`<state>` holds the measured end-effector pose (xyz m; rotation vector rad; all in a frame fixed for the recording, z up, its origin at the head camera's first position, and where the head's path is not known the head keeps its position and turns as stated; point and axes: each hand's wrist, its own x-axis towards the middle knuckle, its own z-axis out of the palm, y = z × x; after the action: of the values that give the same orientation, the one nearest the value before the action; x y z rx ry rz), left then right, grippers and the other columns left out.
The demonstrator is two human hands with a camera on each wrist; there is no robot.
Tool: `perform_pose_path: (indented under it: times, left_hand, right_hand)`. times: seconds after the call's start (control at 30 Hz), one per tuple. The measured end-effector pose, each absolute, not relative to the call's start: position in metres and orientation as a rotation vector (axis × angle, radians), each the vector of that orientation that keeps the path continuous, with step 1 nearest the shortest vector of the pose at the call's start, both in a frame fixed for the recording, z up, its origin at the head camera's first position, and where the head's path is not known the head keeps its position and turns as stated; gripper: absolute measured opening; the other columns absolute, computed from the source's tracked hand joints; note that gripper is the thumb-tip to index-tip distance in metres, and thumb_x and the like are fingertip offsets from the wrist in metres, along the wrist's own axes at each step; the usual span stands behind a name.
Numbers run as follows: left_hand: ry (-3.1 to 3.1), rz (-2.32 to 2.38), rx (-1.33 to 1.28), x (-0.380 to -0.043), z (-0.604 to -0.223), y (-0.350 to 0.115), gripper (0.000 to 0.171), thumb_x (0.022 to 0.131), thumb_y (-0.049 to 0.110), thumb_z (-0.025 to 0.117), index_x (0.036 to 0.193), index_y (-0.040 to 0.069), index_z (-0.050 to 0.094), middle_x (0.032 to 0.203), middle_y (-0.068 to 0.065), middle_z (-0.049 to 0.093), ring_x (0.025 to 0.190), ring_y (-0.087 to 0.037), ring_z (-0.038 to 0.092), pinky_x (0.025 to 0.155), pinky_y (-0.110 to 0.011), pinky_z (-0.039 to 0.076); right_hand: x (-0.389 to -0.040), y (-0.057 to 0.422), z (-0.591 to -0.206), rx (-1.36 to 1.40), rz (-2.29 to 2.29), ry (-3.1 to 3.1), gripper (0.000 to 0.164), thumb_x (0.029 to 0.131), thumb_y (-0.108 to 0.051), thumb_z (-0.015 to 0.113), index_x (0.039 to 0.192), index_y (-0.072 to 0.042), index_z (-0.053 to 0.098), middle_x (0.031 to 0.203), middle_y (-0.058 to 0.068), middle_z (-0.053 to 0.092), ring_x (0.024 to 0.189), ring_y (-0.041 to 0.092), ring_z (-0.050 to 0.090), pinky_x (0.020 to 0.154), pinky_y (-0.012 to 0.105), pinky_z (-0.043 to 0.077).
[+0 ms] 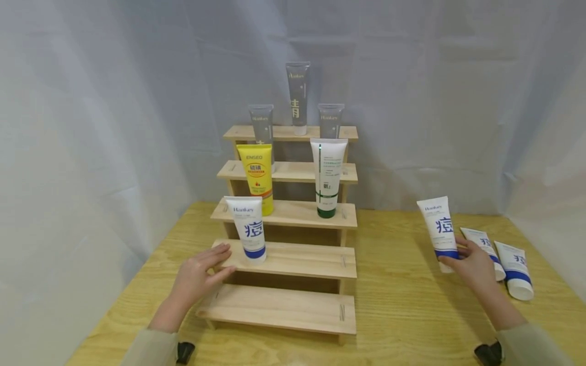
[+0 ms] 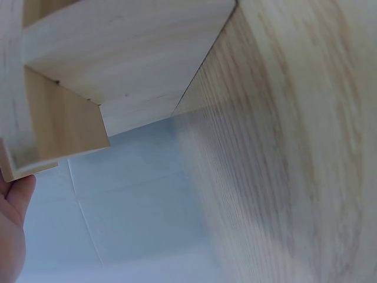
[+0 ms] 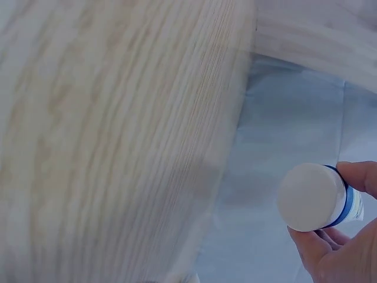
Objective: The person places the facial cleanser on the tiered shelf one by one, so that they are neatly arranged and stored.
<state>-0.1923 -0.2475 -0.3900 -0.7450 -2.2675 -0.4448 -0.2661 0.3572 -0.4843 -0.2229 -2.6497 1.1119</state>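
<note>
My right hand grips a white-and-blue squeeze tube near its cap, fingers and thumb around the lower part. The tube stands nearly upright over the table's right side. In the right wrist view its round white cap faces the camera. My left hand holds the left end of the second-lowest step of a wooden tiered stand, thumb at its front edge. A matching white-and-blue tube stands on that step, just beside the left fingers. In the left wrist view the thumb meets the board's edge; other fingers are hidden.
Two more white-and-blue tubes lie on the table behind and right of my right hand. A yellow tube and a white-and-green tube stand on the middle step. Grey tubes occupy the upper steps. A pale curtain hangs behind.
</note>
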Motion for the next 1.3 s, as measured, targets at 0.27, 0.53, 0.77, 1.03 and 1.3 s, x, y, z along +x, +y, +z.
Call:
perform_pose_path:
  times: [0.27,0.53,0.77,1.03,1.3]
  left_hand:
    - [-2.276,-0.443,-0.738,-0.191,-0.390,-0.247,0.043,0.075,0.039,0.067,0.094,0.000,0.067,0.104,-0.014,0.062,0.091,-0.029,0.061,0.075,-0.043,0.050]
    - [-2.273,-0.454,-0.748,-0.192,-0.390,-0.247,0.045,0.075,0.041,0.066,0.094,0.000,0.067,0.104,-0.015,0.062,0.091,-0.029,0.061,0.076,-0.043,0.050]
    - [-2.267,-0.449,-0.749,-0.191,-0.390,-0.247,0.044,0.075,0.039,0.067,0.094,-0.001,0.067,0.103,-0.015,0.062,0.090,-0.030,0.061,0.075,-0.043,0.050]
    - [-2.275,-0.448,-0.748,-0.192,-0.389,-0.247,0.046,0.076,0.042,0.065,0.094,0.000,0.067,0.104,-0.015,0.062,0.091,-0.029,0.061,0.076,-0.042,0.050]
    - [-2.285,-0.450,-0.734,-0.192,-0.389,-0.247,0.044,0.074,0.039,0.067,0.094,0.000,0.067,0.104,-0.015,0.062,0.091,-0.030,0.061,0.076,-0.042,0.050]
  right_hand:
    - [-0.264,0.349,-0.488,-0.209,1.144,-2.642,0.087,0.073,-0.052,0.065,0.134,0.000,0.032,0.121,0.025,0.047,0.104,0.037,0.047,0.080,0.048,0.044]
    - [-0.266,0.347,-0.489,-0.259,1.173,-2.699,0.090,0.073,-0.054,0.063,0.134,0.003,0.029,0.123,0.028,0.042,0.104,0.038,0.043,0.082,0.054,0.040]
    - [-0.246,0.324,-0.458,-0.252,1.184,-2.701,0.083,0.073,-0.047,0.068,0.129,0.004,0.034,0.120,0.026,0.045,0.103,0.036,0.046,0.075,0.041,0.048]
    - [-0.261,0.330,-0.481,-0.171,1.160,-2.599,0.085,0.067,-0.054,0.068,0.127,-0.001,0.039,0.118,0.021,0.050,0.103,0.036,0.049,0.077,0.046,0.047]
    - [-0.267,0.322,-0.492,-0.134,1.304,-2.514,0.081,0.065,-0.052,0.070,0.129,-0.013,0.041,0.122,0.007,0.050,0.107,0.026,0.050,0.085,0.046,0.046]
